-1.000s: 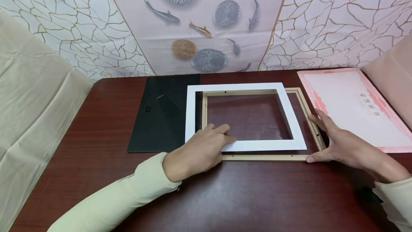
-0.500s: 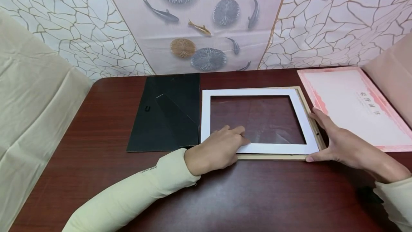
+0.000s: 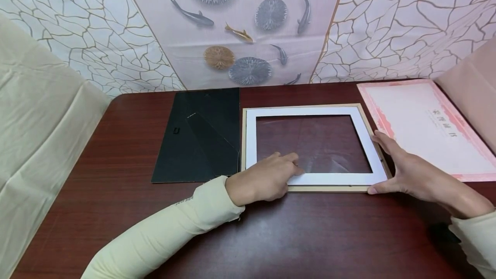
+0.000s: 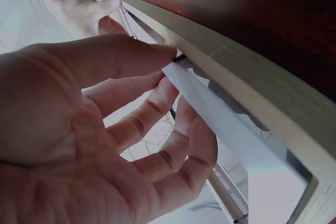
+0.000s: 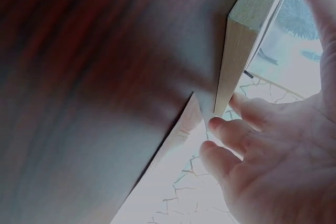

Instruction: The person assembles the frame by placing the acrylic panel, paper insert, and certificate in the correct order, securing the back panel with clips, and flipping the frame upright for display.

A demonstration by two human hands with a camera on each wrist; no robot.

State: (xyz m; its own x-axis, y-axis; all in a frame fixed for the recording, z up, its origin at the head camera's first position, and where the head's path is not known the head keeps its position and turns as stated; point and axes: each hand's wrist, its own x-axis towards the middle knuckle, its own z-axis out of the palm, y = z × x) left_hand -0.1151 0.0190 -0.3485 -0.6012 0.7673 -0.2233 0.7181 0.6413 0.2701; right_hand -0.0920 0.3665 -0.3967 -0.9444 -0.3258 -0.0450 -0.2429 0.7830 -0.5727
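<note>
A light wooden picture frame (image 3: 329, 189) lies face down on the table, with a white picture mat (image 3: 337, 179) settled inside its border. My left hand (image 3: 267, 178) is at the near edge of the mat; in the left wrist view the thumb and fingers pinch that mat strip (image 4: 220, 119) right beside the frame's wooden side (image 4: 247, 82). My right hand (image 3: 416, 173) holds the near right corner of the frame, thumb on the front side and fingers along the right side. In the right wrist view the fingertips (image 5: 239, 103) meet the outer wood.
Left of the frame lies a black backing board (image 3: 197, 141) with a stand leg and a small hanging loop. A pink-bordered certificate sheet (image 3: 422, 119) lies to the right. Behind the dark red table (image 3: 279, 236) hangs a patterned cloth (image 3: 252, 25).
My left hand has moved right with the white mat, which has gone from lying askew, partly over the backing board, to sitting within the frame. The right hand has stayed at the corner.
</note>
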